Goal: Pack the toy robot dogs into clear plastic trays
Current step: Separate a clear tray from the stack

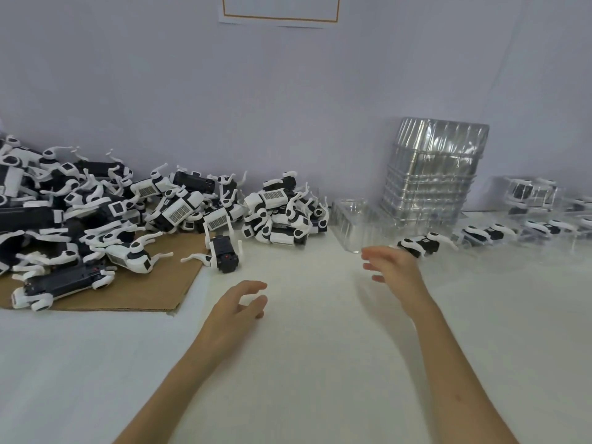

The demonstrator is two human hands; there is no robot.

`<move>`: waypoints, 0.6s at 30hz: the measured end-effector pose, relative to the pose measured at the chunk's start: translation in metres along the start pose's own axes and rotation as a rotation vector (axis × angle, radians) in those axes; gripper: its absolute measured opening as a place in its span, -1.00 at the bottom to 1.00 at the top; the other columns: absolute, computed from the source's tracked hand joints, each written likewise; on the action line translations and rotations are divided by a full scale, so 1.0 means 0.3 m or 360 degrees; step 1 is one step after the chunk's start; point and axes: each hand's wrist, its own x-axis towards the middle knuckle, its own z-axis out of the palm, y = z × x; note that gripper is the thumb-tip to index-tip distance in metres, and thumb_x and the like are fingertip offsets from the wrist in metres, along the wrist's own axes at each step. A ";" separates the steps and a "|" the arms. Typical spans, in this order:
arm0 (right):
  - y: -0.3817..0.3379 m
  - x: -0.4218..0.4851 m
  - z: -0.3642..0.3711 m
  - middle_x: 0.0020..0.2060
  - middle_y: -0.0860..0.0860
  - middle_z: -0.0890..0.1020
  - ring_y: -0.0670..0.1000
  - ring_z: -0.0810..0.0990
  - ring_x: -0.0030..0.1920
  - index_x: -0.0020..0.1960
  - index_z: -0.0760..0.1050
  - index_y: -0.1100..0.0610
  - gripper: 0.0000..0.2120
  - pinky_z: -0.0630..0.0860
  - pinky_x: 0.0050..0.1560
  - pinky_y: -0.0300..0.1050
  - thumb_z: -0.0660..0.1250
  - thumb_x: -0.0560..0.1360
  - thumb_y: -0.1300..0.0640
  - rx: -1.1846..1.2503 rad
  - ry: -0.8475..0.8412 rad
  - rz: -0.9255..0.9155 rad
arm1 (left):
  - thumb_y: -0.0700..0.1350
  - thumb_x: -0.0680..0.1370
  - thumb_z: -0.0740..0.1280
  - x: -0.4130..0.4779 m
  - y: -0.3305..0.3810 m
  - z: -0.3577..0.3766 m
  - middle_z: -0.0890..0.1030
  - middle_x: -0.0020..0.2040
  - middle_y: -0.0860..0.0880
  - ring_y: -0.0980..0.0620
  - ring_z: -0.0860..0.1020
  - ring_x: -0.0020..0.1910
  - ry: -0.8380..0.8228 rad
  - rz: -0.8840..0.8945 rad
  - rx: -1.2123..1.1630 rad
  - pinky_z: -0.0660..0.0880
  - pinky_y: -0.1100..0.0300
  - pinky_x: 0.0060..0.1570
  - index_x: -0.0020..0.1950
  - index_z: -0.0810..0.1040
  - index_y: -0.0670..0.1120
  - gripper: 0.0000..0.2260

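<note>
A large heap of black-and-white toy robot dogs (pixel 96 213) was seen at the left of the frame, piled partly on a flat sheet of brown cardboard (pixel 153 290). A smaller heap of dogs (pixel 285 213) was seen just right of it, near the middle. One single dog (pixel 224 251) was stood apart at the cardboard's right edge.

An empty clear plastic tray (pixel 355 225) was set right of centre. Behind it, a tall stack of clear trays (pixel 432 174) was leaned against the pale wall (pixel 192 91). One more dog (pixel 419 245) was laid just right of the empty tray. Further dogs, held in clear trays (pixel 490 233), were lined up at the right edge of the frame.

The left hand (pixel 237 302) was held over the white counter (pixel 320 363) near the centre, fingers loosely spread, with nothing gripped. The right hand (pixel 390 264) was held just beside the near corner of the empty tray, fingers spread and nothing gripped; whether the tray was touched could not be told.

A sheet of paper with an orange border (pixel 280 9) was fixed to the wall at the top of the frame.
</note>
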 end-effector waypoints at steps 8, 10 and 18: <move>0.050 0.165 -0.032 0.47 -0.06 0.40 -0.03 0.42 0.33 0.51 0.38 0.09 -0.50 0.48 0.23 -0.01 0.33 0.58 0.23 -0.0049 -0.0048 0.0225 | -0.05 0.65 0.29 -0.001 -0.004 0.005 0.51 0.24 0.18 0.22 0.63 -0.04 -0.0009 0.0023 0.0056 0.49 0.21 0.11 0.18 0.52 0.22 -0.83; 0.049 0.194 -0.047 0.46 -0.08 0.39 -0.06 0.41 0.28 0.49 0.37 0.07 -0.51 0.50 0.24 0.02 0.33 0.58 0.22 -0.0024 -0.0043 0.0260 | -0.04 0.65 0.29 0.000 -0.008 0.003 0.50 0.25 0.18 0.18 0.62 0.00 -0.0010 0.0029 0.0065 0.48 0.24 0.10 0.17 0.51 0.23 -0.82; 0.060 0.277 -0.207 0.35 0.08 0.51 0.07 0.49 0.34 0.39 0.49 0.12 -0.65 0.50 0.25 0.13 0.28 0.62 0.25 0.0042 0.0071 0.0374 | -0.03 0.65 0.30 0.002 -0.021 0.004 0.47 0.23 0.21 0.16 0.61 0.03 -0.0026 0.0042 0.0081 0.39 0.41 -0.05 0.17 0.51 0.25 -0.82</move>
